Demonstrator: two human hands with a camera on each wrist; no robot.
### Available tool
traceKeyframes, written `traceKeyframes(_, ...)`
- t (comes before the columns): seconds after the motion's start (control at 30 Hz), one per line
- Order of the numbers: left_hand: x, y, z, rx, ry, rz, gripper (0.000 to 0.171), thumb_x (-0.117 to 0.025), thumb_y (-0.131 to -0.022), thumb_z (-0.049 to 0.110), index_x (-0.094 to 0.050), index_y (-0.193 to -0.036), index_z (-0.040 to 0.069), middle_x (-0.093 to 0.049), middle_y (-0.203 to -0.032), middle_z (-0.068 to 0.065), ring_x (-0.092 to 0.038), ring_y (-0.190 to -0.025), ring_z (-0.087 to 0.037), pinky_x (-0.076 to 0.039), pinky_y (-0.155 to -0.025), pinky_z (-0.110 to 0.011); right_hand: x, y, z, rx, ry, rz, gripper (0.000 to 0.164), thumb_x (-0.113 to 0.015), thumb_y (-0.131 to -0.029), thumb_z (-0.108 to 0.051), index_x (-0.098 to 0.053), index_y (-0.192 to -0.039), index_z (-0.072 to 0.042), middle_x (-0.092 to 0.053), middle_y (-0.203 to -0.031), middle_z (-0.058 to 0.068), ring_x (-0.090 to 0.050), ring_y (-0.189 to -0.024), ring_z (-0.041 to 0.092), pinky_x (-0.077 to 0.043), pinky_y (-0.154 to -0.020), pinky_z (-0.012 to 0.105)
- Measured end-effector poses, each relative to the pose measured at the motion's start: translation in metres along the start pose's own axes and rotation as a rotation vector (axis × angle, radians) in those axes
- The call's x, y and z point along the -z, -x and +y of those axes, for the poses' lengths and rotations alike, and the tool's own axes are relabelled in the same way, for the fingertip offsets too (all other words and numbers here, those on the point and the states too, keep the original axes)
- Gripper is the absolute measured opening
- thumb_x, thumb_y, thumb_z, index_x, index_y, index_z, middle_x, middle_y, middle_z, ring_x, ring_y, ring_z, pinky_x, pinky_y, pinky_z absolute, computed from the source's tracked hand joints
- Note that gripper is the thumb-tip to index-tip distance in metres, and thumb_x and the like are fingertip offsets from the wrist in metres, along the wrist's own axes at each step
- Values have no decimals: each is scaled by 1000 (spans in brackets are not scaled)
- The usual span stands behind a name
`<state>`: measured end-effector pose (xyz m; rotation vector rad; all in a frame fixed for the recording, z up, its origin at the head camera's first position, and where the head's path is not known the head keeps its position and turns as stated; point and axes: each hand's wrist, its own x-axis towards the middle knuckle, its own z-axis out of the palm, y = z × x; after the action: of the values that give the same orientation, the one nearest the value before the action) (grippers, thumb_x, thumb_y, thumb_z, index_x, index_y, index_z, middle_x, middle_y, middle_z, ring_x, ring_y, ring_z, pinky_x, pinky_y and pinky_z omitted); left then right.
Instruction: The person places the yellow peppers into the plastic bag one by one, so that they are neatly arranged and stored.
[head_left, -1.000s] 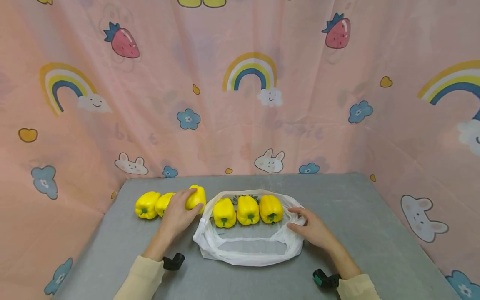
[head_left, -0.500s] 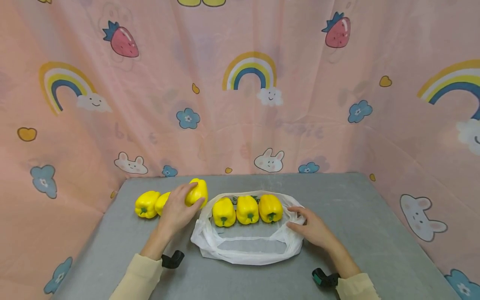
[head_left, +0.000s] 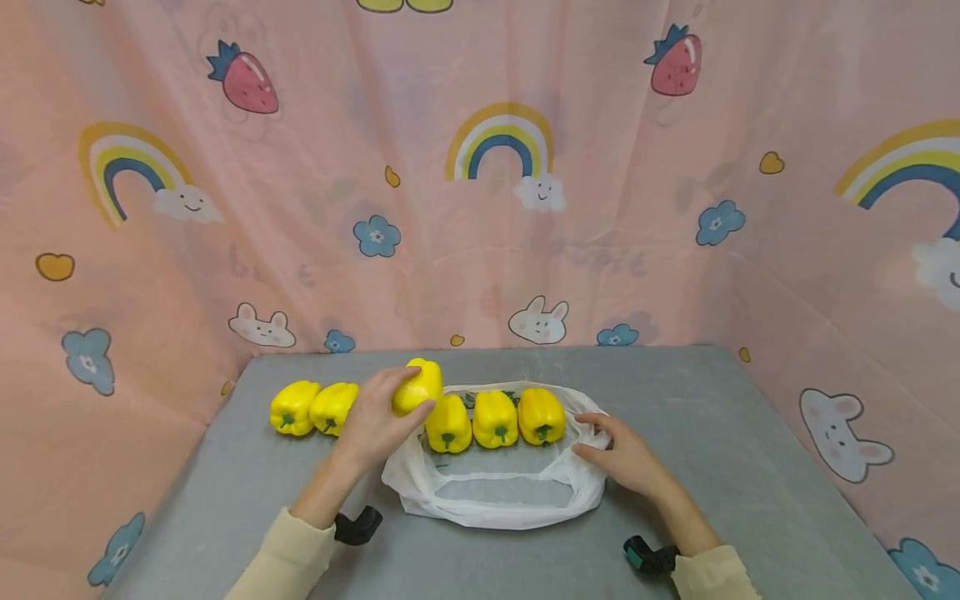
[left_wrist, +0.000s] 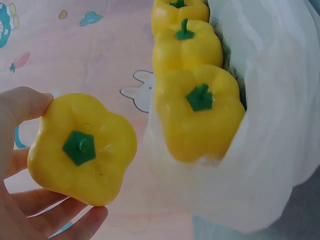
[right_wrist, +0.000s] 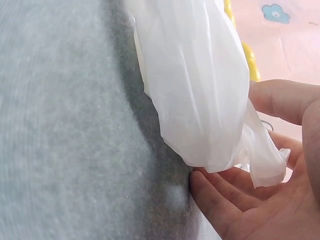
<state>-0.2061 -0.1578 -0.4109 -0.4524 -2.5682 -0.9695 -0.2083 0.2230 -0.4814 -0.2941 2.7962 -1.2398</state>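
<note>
A yellow bell pepper [head_left: 422, 386] with a green stem is gripped in my left hand [head_left: 375, 423], raised over the left rim of a white plastic bag [head_left: 498, 512]. The left wrist view shows thumb and fingers curled round this bell pepper [left_wrist: 107, 142], its stem end facing the camera. Three more yellow bell peppers [head_left: 496, 419] stand in a row inside the open bag. On the bag's right side, my right hand [head_left: 626, 454] holds the rim; in the right wrist view the white plastic [right_wrist: 200, 100] lies between thumb and fingers.
Two yellow bell peppers [head_left: 295, 408] sit on the grey table [head_left: 712, 433] left of my left hand. Behind the table hangs a pink printed curtain [head_left: 480, 275]. Black wrist devices [head_left: 358, 527] are strapped to both wrists.
My left hand has lifted the bell pepper off the table and carried it right, over the bag's left rim. The second loose pepper shows more fully. The right hand stays in place.
</note>
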Motion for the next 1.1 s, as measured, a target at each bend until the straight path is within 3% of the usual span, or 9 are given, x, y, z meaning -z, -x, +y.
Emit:
traceKeyframes(0.43, -13, 3, 28, -75, 58, -17, 49, -79, -90, 32, -65, -132, 13, -63, -129, -10, -60, -117, -30, -57, -89, -45, 1, 2, -2, -8, -11, -7, 51, -70, -97, -29, -57, -140, -4, -50, -145, 27, -45, -134, 47, -35, -109, 67)
traceKeyframes(1.1, -51, 9, 55, -88, 148, -41, 46, -79, -88, 32, -66, -128, 13, -64, -124, -6, -61, -112, -24, -56, -90, -41, 2, 0, 0, 7, -28, -10, 52, -70, -97, -28, -57, -140, -3, -51, -146, 25, -41, -138, 48, -33, -110, 68)
